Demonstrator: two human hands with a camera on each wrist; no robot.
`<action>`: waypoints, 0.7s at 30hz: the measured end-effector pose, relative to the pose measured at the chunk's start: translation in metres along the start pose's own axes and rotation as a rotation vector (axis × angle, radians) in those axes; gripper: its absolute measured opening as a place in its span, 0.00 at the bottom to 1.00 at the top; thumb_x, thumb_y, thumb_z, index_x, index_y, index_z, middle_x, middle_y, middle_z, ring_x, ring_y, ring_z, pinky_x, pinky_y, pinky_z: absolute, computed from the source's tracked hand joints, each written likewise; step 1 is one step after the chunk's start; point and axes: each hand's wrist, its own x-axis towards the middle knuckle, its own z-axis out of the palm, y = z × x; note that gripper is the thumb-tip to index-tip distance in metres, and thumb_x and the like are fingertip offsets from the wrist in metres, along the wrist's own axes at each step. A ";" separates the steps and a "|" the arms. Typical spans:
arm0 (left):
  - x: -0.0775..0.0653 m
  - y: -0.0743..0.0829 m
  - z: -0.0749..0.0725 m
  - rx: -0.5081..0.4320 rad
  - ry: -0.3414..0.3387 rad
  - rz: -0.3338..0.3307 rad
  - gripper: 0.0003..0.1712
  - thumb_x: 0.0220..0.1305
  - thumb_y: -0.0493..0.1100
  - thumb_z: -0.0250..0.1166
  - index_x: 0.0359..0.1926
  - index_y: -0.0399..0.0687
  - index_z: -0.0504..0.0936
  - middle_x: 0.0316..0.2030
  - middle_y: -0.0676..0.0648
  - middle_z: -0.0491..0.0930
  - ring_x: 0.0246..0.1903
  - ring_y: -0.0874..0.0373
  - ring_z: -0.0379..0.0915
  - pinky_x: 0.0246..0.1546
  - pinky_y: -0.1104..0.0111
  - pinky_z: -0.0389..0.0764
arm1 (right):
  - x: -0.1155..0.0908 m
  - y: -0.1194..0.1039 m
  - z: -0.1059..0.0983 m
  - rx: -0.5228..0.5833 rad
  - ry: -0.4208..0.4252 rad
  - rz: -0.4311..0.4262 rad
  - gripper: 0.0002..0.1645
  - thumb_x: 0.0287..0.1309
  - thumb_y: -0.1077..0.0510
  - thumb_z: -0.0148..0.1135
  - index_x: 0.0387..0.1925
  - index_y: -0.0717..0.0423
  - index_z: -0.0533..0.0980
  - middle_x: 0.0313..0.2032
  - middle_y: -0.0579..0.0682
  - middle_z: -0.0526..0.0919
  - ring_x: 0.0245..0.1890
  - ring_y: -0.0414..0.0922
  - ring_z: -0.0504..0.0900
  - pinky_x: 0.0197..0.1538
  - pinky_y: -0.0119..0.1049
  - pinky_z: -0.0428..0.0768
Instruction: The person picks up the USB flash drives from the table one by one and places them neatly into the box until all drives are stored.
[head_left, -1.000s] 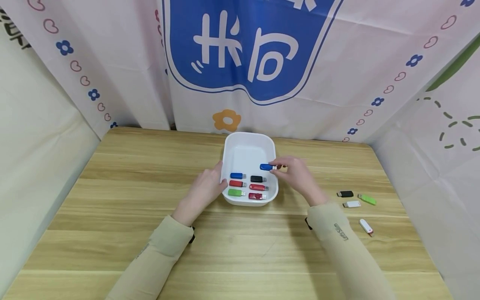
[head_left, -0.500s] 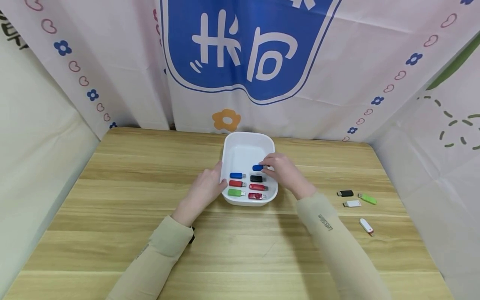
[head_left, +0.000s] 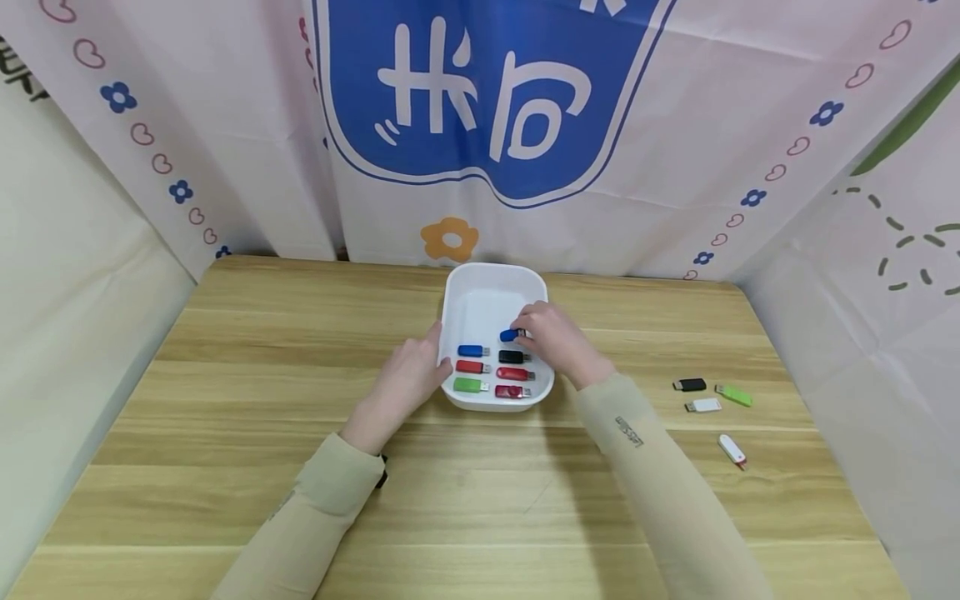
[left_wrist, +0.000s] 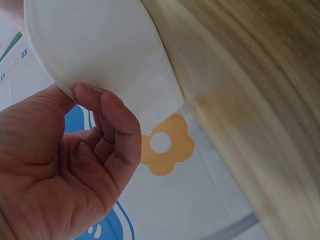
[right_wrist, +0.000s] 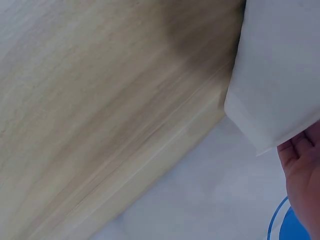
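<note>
Near the middle of the wood-grained bench's (head_left: 315, 333) far edge, the left hand (head_left: 405, 375) grips a white, round-cornered plastic tray (head_left: 487, 302) by its rim, apparently to steady it, while the right hand (head_left: 557, 336) pinches a blue, oblong USB stick (head_left: 508, 336) within it by the plug end, perhaps for easier alignment.

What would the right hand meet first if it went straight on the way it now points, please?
Past the blue USB stick it pinches, the right hand would probably meet the left wall of the white container, though depth is unclear and its floor could come first.
</note>
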 end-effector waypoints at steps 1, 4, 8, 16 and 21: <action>0.000 0.000 0.000 0.000 0.002 0.002 0.38 0.69 0.41 0.63 0.73 0.33 0.59 0.40 0.32 0.84 0.18 0.55 0.74 0.14 0.74 0.70 | 0.001 0.000 0.001 -0.009 -0.005 -0.003 0.11 0.61 0.59 0.68 0.45 0.57 0.86 0.43 0.53 0.87 0.46 0.49 0.82 0.56 0.43 0.81; 0.000 -0.001 0.000 0.001 0.011 0.009 0.38 0.69 0.41 0.63 0.73 0.33 0.59 0.40 0.32 0.84 0.19 0.55 0.74 0.14 0.74 0.71 | 0.004 -0.001 0.002 -0.045 -0.031 -0.012 0.11 0.61 0.59 0.69 0.45 0.56 0.87 0.42 0.52 0.88 0.45 0.49 0.82 0.54 0.42 0.81; 0.000 -0.001 0.000 0.006 0.016 0.014 0.38 0.68 0.41 0.63 0.73 0.33 0.59 0.40 0.32 0.85 0.19 0.55 0.74 0.15 0.74 0.71 | 0.009 -0.003 0.002 -0.135 -0.083 -0.011 0.10 0.61 0.58 0.69 0.43 0.56 0.87 0.40 0.52 0.88 0.43 0.49 0.82 0.54 0.43 0.80; 0.000 -0.001 -0.001 0.007 0.006 0.006 0.39 0.69 0.42 0.63 0.74 0.33 0.58 0.40 0.32 0.85 0.19 0.55 0.75 0.15 0.74 0.72 | 0.015 -0.008 0.004 -0.272 -0.143 0.039 0.08 0.62 0.56 0.68 0.40 0.55 0.86 0.40 0.49 0.89 0.42 0.49 0.79 0.56 0.44 0.77; 0.001 0.000 -0.001 0.001 -0.003 0.002 0.38 0.69 0.41 0.63 0.74 0.34 0.58 0.42 0.32 0.84 0.20 0.55 0.76 0.16 0.74 0.73 | 0.016 -0.008 0.007 -0.306 -0.133 0.038 0.07 0.62 0.55 0.68 0.37 0.54 0.86 0.37 0.49 0.89 0.40 0.49 0.79 0.54 0.44 0.78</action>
